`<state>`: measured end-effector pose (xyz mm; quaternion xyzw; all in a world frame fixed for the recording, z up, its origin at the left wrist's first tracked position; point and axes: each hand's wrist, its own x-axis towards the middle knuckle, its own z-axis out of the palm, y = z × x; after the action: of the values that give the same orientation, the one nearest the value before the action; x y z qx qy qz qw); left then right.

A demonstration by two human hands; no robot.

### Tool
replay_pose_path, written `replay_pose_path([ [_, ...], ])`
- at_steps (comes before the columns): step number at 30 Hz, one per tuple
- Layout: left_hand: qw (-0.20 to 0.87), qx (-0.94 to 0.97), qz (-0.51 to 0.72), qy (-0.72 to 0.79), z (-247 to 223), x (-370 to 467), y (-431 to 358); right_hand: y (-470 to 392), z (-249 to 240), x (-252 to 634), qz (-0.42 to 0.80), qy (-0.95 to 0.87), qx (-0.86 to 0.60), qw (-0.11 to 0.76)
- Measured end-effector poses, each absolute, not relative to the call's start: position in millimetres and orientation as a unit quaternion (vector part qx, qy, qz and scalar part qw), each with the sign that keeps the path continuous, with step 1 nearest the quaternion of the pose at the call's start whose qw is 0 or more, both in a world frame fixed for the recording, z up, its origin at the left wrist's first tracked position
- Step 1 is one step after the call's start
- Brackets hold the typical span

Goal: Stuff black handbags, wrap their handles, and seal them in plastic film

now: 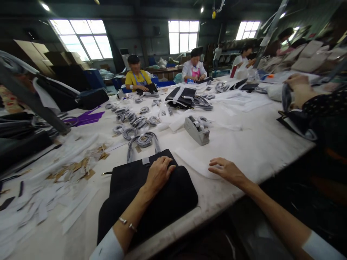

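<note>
A black handbag (pixel 173 191) lies before me at the table's front edge, its flap folded back. My left hand (pixel 160 169) rests on top of it, fingers slightly bent and the thumb apart, not closed round anything I can see. Wrapped handles (pixel 157 142) stick out behind the bag, and a small pale tab (pixel 145 161) sits near its upper edge. To the right, my right hand (pixel 223 169) hovers with fingers spread, holding nothing. Beneath its fingertips a white foam sheet (pixel 193 163) lies on the table; whether they touch is unclear. Beyond stands a grey tape dispenser (pixel 196 130).
Several wrapped strap coils (pixel 130 133) lie past the bag. Paper scraps (pixel 73 169) litter the left side, near a slanted metal post (pixel 35 95). Another black bag (pixel 180 96) lies farther back. A co-worker's hand (pixel 298 86) works at the right edge; more people sit across the table.
</note>
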<state>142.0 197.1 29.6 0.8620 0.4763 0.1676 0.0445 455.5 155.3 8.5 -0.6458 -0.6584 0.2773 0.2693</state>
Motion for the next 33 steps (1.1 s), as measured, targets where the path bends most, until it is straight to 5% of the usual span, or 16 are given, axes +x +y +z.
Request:
replay_pose_path([
  [5,0.075,0.915,0.106,0.382,31.4,164.6,216.7,169.1,1.6,419.1,0.194,-0.694,-0.666,0.194],
  [13,0.001,0.941,0.067,0.331,22.8,164.3,238.4,192.4,2.8,408.8,0.302,-0.666,-0.663,0.159],
  [21,-0.044,0.936,0.176,0.303,30.4,165.2,230.1,210.5,19.2,401.9,0.571,-0.428,-0.558,0.424],
  [27,-0.026,0.919,0.222,0.325,33.6,160.7,222.8,245.5,17.9,362.8,0.603,-0.404,-0.494,0.479],
  [33,0.01,0.912,0.211,0.352,28.3,162.0,228.2,258.2,-3.1,331.4,0.632,-0.533,-0.494,0.268],
])
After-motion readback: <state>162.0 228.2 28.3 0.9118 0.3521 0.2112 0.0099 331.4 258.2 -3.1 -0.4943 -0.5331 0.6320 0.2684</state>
